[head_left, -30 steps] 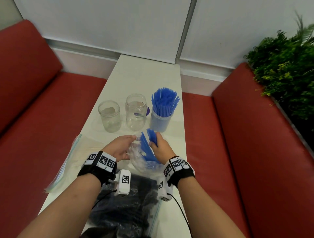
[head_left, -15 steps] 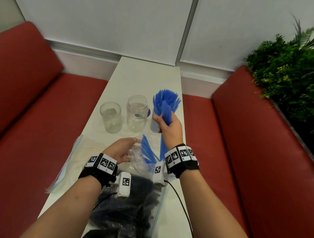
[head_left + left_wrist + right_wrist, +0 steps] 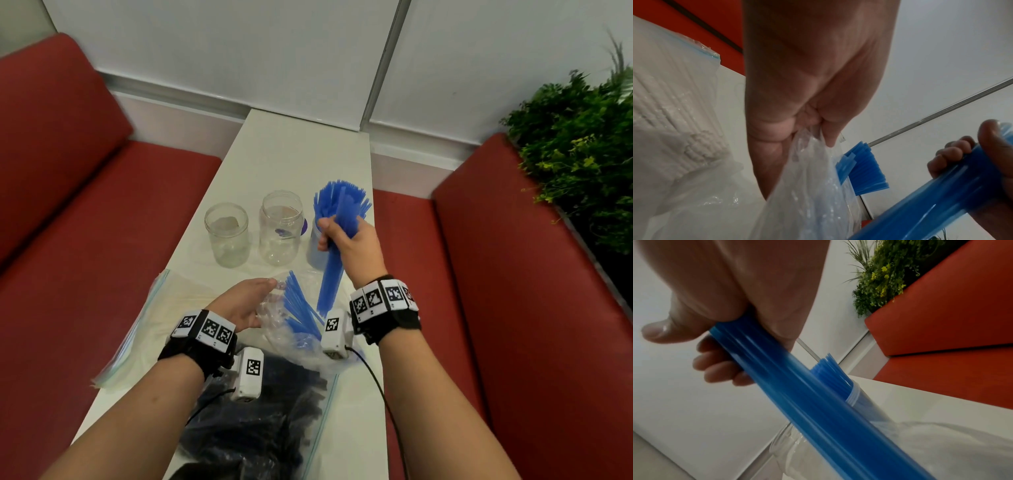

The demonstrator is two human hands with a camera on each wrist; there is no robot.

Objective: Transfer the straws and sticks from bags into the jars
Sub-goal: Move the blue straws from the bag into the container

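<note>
My right hand (image 3: 342, 236) grips a bundle of blue straws (image 3: 330, 274) lifted clear of the bag, close in front of the right jar (image 3: 317, 251), which stands full of blue straws (image 3: 342, 198). In the right wrist view the fingers (image 3: 719, 368) wrap round the bundle (image 3: 797, 386). My left hand (image 3: 245, 301) pinches the rim of a clear plastic bag (image 3: 274, 315) that holds more blue straws (image 3: 301, 308); the left wrist view shows the pinch on the bag (image 3: 813, 170). Two clear jars (image 3: 226, 234) (image 3: 281, 228) stand empty of straws to the left.
A zip bag of black straws (image 3: 260, 418) lies near the front of the narrow white table (image 3: 301, 150). A bag of white straws (image 3: 150, 318) lies at the left edge. Red benches (image 3: 68, 240) flank the table; a green plant (image 3: 582, 144) stands at the right.
My right hand pulled a bundle of blue straws out of the bag and lifted it up and away to the straw-filled jar. The left hand kept its hold on the bag.
</note>
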